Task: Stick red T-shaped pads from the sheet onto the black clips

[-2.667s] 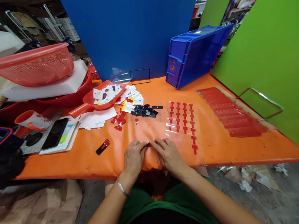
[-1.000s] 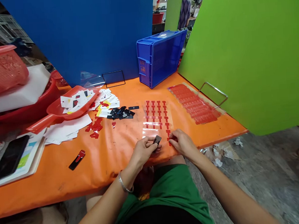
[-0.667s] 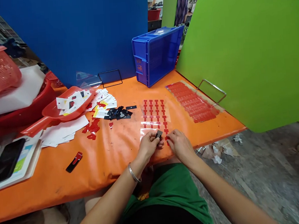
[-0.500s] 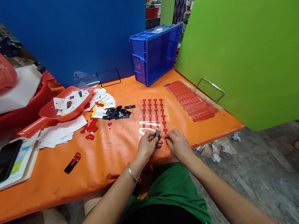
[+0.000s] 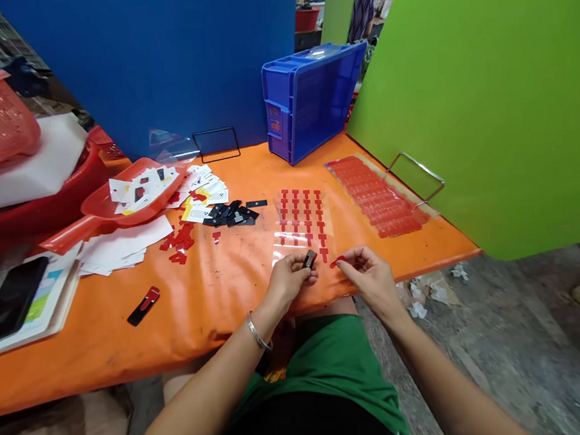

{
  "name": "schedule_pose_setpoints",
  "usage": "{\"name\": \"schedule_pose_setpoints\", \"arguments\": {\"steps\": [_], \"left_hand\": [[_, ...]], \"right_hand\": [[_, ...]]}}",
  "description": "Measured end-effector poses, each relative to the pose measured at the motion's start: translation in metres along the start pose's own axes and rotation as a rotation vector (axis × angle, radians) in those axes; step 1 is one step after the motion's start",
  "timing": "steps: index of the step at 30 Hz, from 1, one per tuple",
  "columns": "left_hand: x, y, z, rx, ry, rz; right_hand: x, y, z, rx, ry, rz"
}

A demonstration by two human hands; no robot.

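Observation:
Between the thumb and fingers of my left hand point(image 5: 290, 280) is a small flat black piece point(image 5: 309, 259), tilted upward. My right hand point(image 5: 368, 271) pinches a red T-shaped sticker point(image 5: 338, 261), held just off the clear sheet point(image 5: 325, 205). Rows of red T-shaped stickers point(image 5: 307, 211) cover that sheet, which lies on the orange table in front of both hands. To the left, a black piece with a red T on it point(image 5: 144, 306) lies alone. Further back sits a pile of black pieces point(image 5: 233, 214), with loose red T shapes point(image 5: 180, 242) beside it.
A red scoop point(image 5: 141, 213) holds white cards and scraps, with more cards around it. A phone point(image 5: 12, 300) rests on papers at the left. A blue crate point(image 5: 312, 103) stands on its side at the back. Another red sticker sheet point(image 5: 375, 195) lies right, by a wire stand point(image 5: 423, 175).
My right hand has lifted a red sticker from the lower right of the sheet and moved it slightly rightward. The left hand keeps the black piece, now turned. The view has shifted slightly.

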State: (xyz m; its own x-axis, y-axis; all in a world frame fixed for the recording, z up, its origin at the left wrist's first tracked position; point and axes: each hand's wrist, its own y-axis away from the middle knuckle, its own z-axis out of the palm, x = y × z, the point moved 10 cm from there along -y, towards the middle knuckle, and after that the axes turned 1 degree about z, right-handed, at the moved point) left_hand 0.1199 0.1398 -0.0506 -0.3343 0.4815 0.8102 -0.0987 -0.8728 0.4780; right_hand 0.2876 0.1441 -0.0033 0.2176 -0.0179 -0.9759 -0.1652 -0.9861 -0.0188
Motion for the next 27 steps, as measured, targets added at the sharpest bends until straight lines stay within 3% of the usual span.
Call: {"name": "schedule_pose_setpoints", "arguments": {"steps": [5, 9, 27], "left_hand": [[0.003, 0.027, -0.017, 0.006, 0.061, -0.035], [-0.007, 0.034, -0.035, 0.018, 0.089, -0.058], [-0.017, 0.028, -0.041, -0.045, 0.121, -0.082]], "right_hand": [[-0.004, 0.023, 0.050, -0.136, -0.093, -0.003], [0.002, 0.033, 0.074, -0.170, -0.108, 0.000], [0.009, 0.034, 0.088, -0.212, -0.055, 0.006]]}}
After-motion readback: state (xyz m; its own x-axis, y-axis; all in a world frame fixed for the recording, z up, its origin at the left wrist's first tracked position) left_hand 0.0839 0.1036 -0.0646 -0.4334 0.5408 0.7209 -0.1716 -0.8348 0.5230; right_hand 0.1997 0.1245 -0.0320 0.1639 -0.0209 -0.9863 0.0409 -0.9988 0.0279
